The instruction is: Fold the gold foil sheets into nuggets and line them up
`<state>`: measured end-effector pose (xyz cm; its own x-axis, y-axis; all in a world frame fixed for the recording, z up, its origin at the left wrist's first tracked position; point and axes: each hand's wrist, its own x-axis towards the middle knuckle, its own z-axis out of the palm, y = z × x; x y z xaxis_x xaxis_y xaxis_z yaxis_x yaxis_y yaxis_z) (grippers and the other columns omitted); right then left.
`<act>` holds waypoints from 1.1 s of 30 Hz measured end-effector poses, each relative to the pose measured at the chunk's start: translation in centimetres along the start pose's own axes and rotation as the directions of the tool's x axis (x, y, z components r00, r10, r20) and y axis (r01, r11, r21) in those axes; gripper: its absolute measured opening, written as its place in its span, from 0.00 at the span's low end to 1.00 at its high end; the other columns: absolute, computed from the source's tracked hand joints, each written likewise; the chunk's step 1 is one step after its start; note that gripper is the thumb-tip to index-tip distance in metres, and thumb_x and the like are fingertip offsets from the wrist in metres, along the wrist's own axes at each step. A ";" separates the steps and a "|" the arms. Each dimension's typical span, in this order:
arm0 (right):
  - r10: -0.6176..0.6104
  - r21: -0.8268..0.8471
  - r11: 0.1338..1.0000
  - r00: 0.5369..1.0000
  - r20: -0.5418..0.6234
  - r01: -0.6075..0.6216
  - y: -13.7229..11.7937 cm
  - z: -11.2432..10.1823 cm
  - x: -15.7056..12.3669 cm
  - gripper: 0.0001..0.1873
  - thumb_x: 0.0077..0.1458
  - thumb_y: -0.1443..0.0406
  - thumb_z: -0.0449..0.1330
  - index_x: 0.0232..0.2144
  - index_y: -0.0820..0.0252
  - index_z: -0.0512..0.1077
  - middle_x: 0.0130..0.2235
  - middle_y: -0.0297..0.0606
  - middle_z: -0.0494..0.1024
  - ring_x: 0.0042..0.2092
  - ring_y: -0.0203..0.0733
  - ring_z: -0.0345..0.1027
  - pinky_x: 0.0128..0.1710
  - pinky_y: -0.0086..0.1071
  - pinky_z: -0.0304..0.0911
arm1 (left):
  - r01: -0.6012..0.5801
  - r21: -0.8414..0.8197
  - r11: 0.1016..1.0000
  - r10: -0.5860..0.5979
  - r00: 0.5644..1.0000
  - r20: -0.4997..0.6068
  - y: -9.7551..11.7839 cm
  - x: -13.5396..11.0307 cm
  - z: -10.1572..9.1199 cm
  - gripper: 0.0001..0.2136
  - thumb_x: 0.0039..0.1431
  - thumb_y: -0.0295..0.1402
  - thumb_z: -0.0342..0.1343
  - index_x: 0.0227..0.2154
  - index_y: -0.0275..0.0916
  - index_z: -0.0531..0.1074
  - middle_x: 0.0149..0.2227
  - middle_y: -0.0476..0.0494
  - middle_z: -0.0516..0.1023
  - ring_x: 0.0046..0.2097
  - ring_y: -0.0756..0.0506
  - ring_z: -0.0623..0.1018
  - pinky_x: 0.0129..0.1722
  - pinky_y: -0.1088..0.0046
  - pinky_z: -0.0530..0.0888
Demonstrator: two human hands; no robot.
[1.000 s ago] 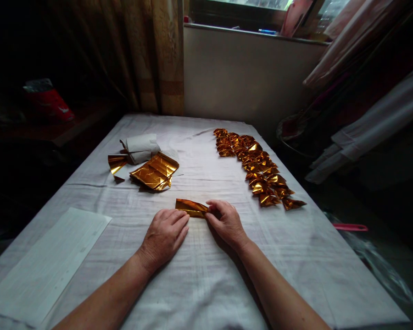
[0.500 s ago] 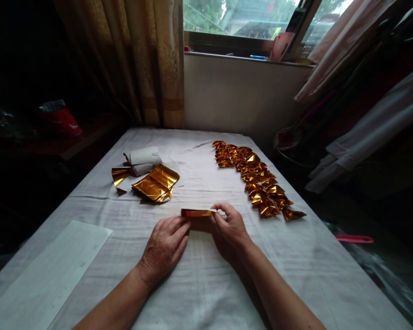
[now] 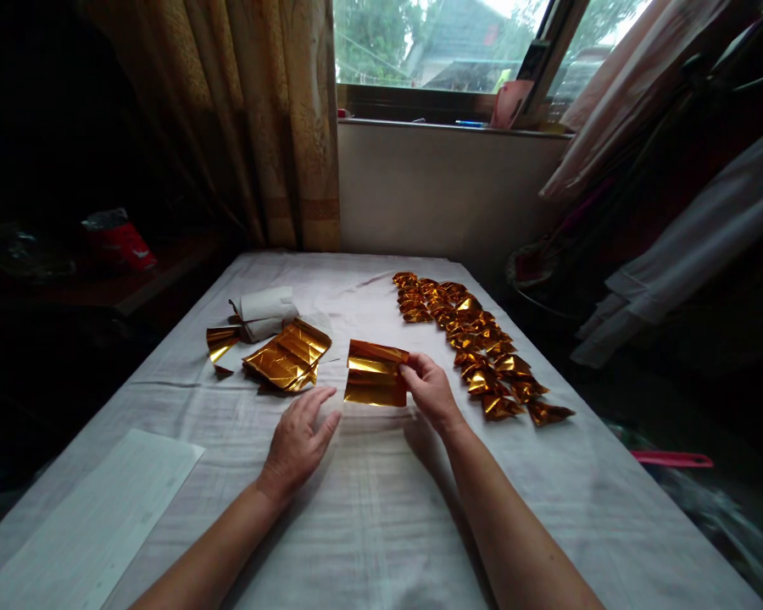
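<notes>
Right hand (image 3: 429, 391): fingers (image 3: 412, 369) clamped on the right edge of the gold foil sheet (image 3: 376, 374), held up at frame centre. Left hand (image 3: 298, 440): fingers apart, empty, flat on the worktop (image 3: 381, 508), lower left of the sheet. I judge the one-edge pinch risks sag and a stray crease. White cloth cover; foil stack (image 3: 287, 356) left, folded foil row (image 3: 483, 347) right; curtained window (image 3: 432, 42) behind.

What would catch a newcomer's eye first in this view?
The shiny gold foil sheet stands out first, pinched at its right edge by the right hand and held up over the white cloth. The left hand lies open on the cloth just beside it. Next comes the long row of folded gold pieces along the right side, then the stack of gold sheets at the left.
</notes>
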<state>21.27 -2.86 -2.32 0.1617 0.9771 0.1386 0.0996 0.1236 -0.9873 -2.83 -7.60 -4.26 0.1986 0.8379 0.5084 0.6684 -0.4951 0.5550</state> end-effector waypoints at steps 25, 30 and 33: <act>0.045 -0.321 0.946 0.999 -0.010 -0.045 3.2 0.1 2.3 0.19 0.52 0.60 0.55 0.46 0.59 0.73 0.29 0.32 0.77 0.28 0.37 0.70 0.30 0.29 0.63 | 0.253 -0.216 0.943 -0.256 0.967 0.016 -1.1 6.6 5.0 0.19 0.60 0.36 0.54 0.53 0.40 0.72 0.37 0.45 0.82 0.36 0.47 0.81 0.40 0.70 0.77; 0.041 -0.424 0.905 0.999 -0.013 -0.042 2.8 0.2 2.1 0.20 0.53 0.62 0.55 0.49 0.58 0.72 0.31 0.33 0.79 0.29 0.37 0.70 0.31 0.29 0.63 | 0.109 -0.200 0.974 -0.109 0.994 0.013 -1.0 6.4 4.8 0.13 0.62 0.33 0.51 0.46 0.41 0.77 0.44 0.43 0.82 0.45 0.45 0.80 0.48 0.68 0.77; 0.043 -0.435 0.899 0.999 -0.020 -0.048 2.7 0.2 2.1 0.21 0.53 0.63 0.55 0.49 0.59 0.72 0.32 0.34 0.79 0.30 0.37 0.71 0.32 0.29 0.64 | 0.090 -0.181 0.979 -0.085 0.996 0.033 -1.0 6.4 4.8 0.12 0.63 0.34 0.50 0.42 0.41 0.78 0.43 0.43 0.82 0.46 0.44 0.80 0.49 0.66 0.77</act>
<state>21.72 -0.43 -4.74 0.1857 0.9778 0.0974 0.5085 -0.0108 -0.8610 1.18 -0.70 -4.70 0.1649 0.8841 0.4372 0.5426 -0.4515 0.7083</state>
